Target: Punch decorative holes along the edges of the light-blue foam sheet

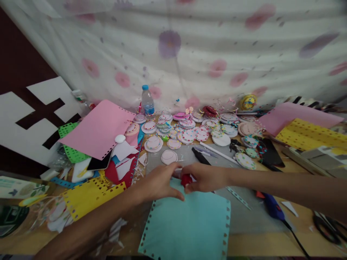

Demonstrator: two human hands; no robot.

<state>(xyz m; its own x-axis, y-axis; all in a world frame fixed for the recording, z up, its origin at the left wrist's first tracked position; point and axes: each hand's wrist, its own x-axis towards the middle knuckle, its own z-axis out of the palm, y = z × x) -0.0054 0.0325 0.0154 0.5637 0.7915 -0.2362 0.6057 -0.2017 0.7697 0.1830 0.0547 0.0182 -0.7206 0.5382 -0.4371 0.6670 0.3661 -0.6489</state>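
Observation:
A teal sheet point(187, 224) with small holes punched along its left and right edges lies on the grey mat point(260, 216). My right hand point(202, 177) is closed around a small red object point(186, 180), probably a punch, at the sheet's far edge. Beside it, my left hand point(164, 182) has its thumb and fingers spread apart, with the fingertips near the red object and the thumb over the sheet. Whether the left fingertips touch the object is hard to tell. Just beyond my hands lies a round white paper piece point(169, 157).
Many decorated paper discs point(189, 135) fill the back, near a water bottle point(147, 101). Pink sheet point(101, 128) and yellow sheets point(89, 196) lie left. A black-handled knife point(200, 156), blue glue gun point(273, 206) and scissors point(326, 227) are beyond and right.

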